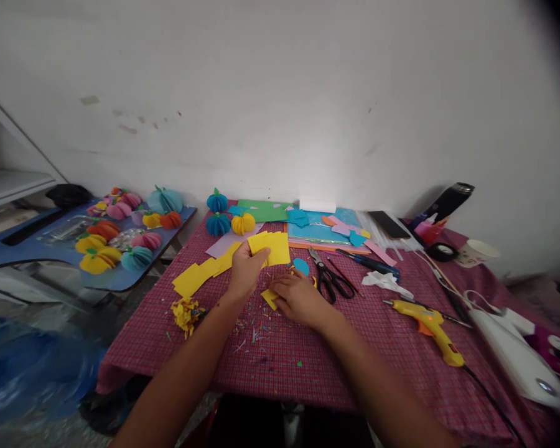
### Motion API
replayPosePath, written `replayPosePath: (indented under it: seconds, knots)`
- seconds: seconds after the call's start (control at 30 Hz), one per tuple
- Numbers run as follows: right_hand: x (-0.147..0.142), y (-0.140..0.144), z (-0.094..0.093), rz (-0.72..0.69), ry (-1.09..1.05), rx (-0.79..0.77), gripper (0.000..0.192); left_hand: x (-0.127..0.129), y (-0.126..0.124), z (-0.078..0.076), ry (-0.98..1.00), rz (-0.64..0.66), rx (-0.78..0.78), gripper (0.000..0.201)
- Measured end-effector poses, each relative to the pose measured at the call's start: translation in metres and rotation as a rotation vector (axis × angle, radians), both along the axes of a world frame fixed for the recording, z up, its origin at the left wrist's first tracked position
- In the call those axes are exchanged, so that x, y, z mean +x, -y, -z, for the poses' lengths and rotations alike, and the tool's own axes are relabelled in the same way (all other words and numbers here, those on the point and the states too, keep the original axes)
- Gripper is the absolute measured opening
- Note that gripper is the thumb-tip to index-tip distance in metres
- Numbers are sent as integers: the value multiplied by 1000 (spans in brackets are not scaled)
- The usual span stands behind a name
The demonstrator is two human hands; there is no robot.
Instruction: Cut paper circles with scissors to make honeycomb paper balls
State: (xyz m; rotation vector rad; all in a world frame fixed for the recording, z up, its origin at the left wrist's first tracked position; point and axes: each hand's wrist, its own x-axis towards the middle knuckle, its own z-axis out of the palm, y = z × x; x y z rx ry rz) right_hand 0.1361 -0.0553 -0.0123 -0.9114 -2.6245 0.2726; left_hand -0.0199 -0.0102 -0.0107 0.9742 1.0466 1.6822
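Observation:
My left hand is closed on a fanned stack of yellow paper pieces, thumb on top, raised over the table. Close by on the right, my right hand has its fingers bent around a small yellow paper piece just above the cloth. More yellow paper strips lie overlapping to the left of my left hand. A blue paper circle and black-handled scissors rest beyond my right hand. Crumpled yellow scraps sit beside my left forearm.
A yellow glue gun with its cord lies on the checked tablecloth at right, near a white power bank-like box. Behind are coloured sheets, a phone and a black bottle. Paper pumpkins cover the blue side table.

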Motion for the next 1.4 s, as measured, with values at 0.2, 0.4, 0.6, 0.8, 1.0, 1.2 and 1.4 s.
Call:
replayPosePath:
  seconds: [0.2, 0.4, 0.6, 0.8, 1.0, 1.2, 1.4]
  knots:
    - [5, -4, -2, 26, -263, 74, 18, -2, -2, 0, 40, -6, 2, 38]
    - [8, -4, -5, 162, -745, -344, 10, -3, -4, 4, 15, 13, -16, 39]
    - [22, -11, -11, 249, -1118, -395, 6, 0, 1, 7, -56, 127, -47, 38]
    - [36, -20, -6, 321, -751, 192, 29, 11, 8, 6, -16, 294, -70, 45]
    - [33, -26, 5, 255, -565, 317, 39, 13, 10, 3, 95, 406, -79, 48]
    - [30, -27, 7, 260, -552, 321, 41, 13, 9, 6, 69, 418, -58, 50]
    - [44, -22, -16, 405, -500, 107, 26, 2, 0, 7, 31, 193, -45, 44]
